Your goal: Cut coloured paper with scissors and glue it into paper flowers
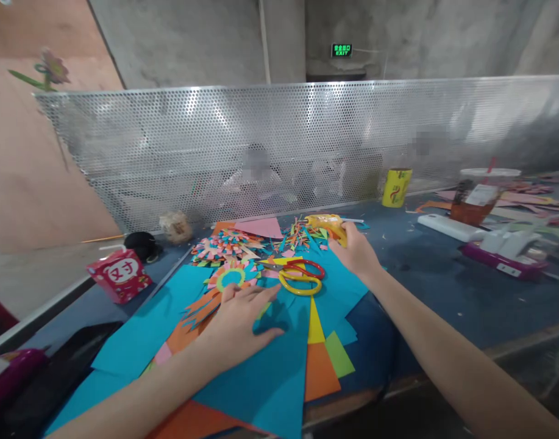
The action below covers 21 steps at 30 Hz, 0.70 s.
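My left hand lies palm down over blue paper, its fingers spread and nothing gripped in it. Just beyond its fingertips is a round paper flower with a blue centre and multicoloured petals. Orange paper strips stick out beside that hand. My right hand is wrapped round the handle of a yellow glue gun, whose body points left. Between the hands lie scissors with one red and one yellow handle loop. Behind them are more fringed paper flowers and thin paper scraps.
A perforated metal screen runs along the table's back, with people behind it. At left stand a red drink carton and a black round object. At right are a yellow can, a drink cup and a purple-and-white power strip.
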Motion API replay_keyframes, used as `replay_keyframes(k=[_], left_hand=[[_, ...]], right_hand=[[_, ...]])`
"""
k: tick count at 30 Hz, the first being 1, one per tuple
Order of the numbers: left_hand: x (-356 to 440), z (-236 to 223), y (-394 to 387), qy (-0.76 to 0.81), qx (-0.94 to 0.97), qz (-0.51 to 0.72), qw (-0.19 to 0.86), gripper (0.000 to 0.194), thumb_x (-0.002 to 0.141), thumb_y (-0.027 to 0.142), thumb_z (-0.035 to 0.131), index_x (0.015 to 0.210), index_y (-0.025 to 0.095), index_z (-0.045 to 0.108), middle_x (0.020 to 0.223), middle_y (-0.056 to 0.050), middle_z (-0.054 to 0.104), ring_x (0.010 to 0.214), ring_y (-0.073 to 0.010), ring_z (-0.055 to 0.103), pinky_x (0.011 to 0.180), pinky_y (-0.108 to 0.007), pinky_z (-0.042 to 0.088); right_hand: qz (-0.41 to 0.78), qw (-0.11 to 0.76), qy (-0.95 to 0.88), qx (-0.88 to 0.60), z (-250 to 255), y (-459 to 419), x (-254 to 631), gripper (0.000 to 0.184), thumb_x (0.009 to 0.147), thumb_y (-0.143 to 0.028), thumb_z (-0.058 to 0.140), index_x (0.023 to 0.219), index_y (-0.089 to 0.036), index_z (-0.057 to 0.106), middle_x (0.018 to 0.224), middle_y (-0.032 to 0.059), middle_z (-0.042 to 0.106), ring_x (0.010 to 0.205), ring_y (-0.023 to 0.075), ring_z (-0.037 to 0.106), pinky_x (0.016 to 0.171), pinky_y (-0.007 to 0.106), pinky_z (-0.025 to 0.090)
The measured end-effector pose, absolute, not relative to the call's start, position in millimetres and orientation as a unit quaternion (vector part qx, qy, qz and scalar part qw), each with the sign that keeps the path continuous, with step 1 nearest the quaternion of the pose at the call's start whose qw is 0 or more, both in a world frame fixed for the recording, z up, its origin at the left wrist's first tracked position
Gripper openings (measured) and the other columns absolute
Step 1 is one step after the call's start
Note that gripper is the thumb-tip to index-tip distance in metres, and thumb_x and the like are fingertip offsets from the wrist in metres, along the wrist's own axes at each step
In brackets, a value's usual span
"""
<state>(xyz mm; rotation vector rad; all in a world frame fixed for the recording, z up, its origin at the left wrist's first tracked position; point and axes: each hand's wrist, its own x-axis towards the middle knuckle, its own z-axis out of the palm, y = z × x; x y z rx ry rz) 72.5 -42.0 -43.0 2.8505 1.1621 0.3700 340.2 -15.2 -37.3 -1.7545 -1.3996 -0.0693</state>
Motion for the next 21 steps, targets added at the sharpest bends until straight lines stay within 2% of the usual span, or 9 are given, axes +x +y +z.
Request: replay_keyframes(k=[4, 9, 12, 14, 17, 19, 21], left_hand=[[50, -45, -46, 0.383, 0.916, 0.115, -0.014, 0.059, 0.072, 0.048, 0.051, 0.127, 0.034, 0.035, 0.115, -0.005, 0.058, 0.113, -0.0294, 0.043, 0.093, -0.047, 0.022], [36, -56, -49, 0.355, 0.92, 0.143, -0.078, 0.05, 0.081, 0.03, 0.046, 0.129, 0.027, 0.032, 0.091, -0.004, 0.069, 0.105, -0.0238, 0.051, 0.093, -0.046, 0.024], [36, -59, -52, 0.314, 0.926, 0.169, -0.12, 0.042, 0.085, 0.024, 0.039, 0.127, 0.028, 0.035, 0.095, -0.004, 0.067, 0.099, -0.0207, 0.055, 0.093, -0.044, 0.025], [37, -58, -55, 0.297, 0.934, 0.167, -0.106, 0.042, 0.086, 0.022, 0.036, 0.128, 0.029, 0.032, 0.096, -0.002, 0.066, 0.091, -0.0174, 0.058, 0.092, -0.04, 0.029], [33, -54, -56, 0.327, 0.929, 0.169, -0.051, 0.06, 0.081, 0.032, 0.047, 0.133, 0.026, 0.018, 0.102, -0.003, 0.064, 0.096, -0.018, 0.056, 0.088, -0.034, 0.038], [27, -52, -55, 0.363, 0.912, 0.186, -0.042, 0.076, 0.073, 0.041, 0.056, 0.134, 0.025, 0.013, 0.114, -0.005, 0.058, 0.107, -0.0221, 0.05, 0.087, -0.036, 0.039], [20, -52, -55, 0.382, 0.903, 0.189, -0.046, 0.081, 0.07, 0.043, 0.058, 0.134, 0.027, 0.011, 0.116, -0.005, 0.057, 0.111, -0.0252, 0.047, 0.089, -0.041, 0.038]], right_hand=[[-0.045, 0.424, -0.578, -0.696, -38, -16, 336, 0.034, 0.072, -0.037, 0.046, 0.099, -0.017, 0.045, 0.089, 0.0102, 0.062, 0.081, 0.0265, 0.058, 0.061, 0.031, 0.041], [-0.057, 0.408, -0.601, -0.684, -38, -17, 333, 0.037, 0.071, -0.04, 0.048, 0.099, -0.016, 0.045, 0.089, 0.0108, 0.063, 0.079, 0.0285, 0.059, 0.058, 0.031, 0.04], [-0.062, 0.404, -0.613, -0.677, -38, -19, 332, 0.037, 0.071, -0.039, 0.048, 0.099, -0.016, 0.045, 0.091, 0.0111, 0.063, 0.08, 0.0293, 0.06, 0.058, 0.031, 0.04], [-0.067, 0.396, -0.618, -0.676, -37, -19, 331, 0.037, 0.07, -0.038, 0.048, 0.1, -0.016, 0.045, 0.09, 0.0109, 0.063, 0.08, 0.0299, 0.06, 0.058, 0.032, 0.04], [-0.08, 0.389, -0.623, -0.674, -38, -20, 330, 0.037, 0.07, -0.038, 0.048, 0.1, -0.016, 0.045, 0.09, 0.0108, 0.063, 0.079, 0.0297, 0.06, 0.057, 0.031, 0.04], [-0.091, 0.385, -0.625, -0.673, -39, -19, 330, 0.038, 0.07, -0.039, 0.048, 0.1, -0.016, 0.045, 0.092, 0.0112, 0.063, 0.078, 0.0293, 0.06, 0.056, 0.031, 0.041], [-0.094, 0.382, -0.626, -0.673, -41, -18, 331, 0.04, 0.071, -0.04, 0.047, 0.101, -0.015, 0.045, 0.093, 0.0114, 0.063, 0.077, 0.0286, 0.061, 0.056, 0.031, 0.041]])
